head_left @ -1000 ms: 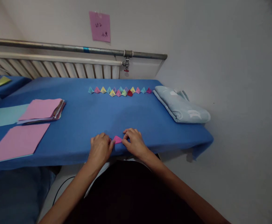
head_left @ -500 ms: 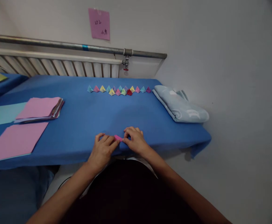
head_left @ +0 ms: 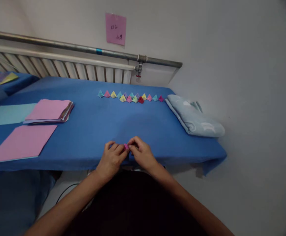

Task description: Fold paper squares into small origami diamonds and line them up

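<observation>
Near the front edge of the blue-covered table (head_left: 89, 131), a small folded piece of bright pink paper (head_left: 126, 146) is pinched between my hands. My left hand (head_left: 113, 159) grips its left side, thumb and fingers closed on it. From the right, the thumb and forefinger of my right hand (head_left: 141, 152) close on the other end. Most of the paper is hidden by my fingers. Beyond my hands, several small folded paper shapes (head_left: 122, 98) in many colours stand in two rows toward the back.
At the left lie a stack of coloured paper (head_left: 48, 109), pink sheets (head_left: 22, 142) and a light-blue sheet (head_left: 10, 114). A folded light-blue blanket (head_left: 194, 116) rests at the right end. Behind the table are a radiator (head_left: 69, 70) and a metal pipe (head_left: 71, 47).
My fingers have drawn closer together around the pink paper, and less of it shows. The whole view has shifted and tilted slightly.
</observation>
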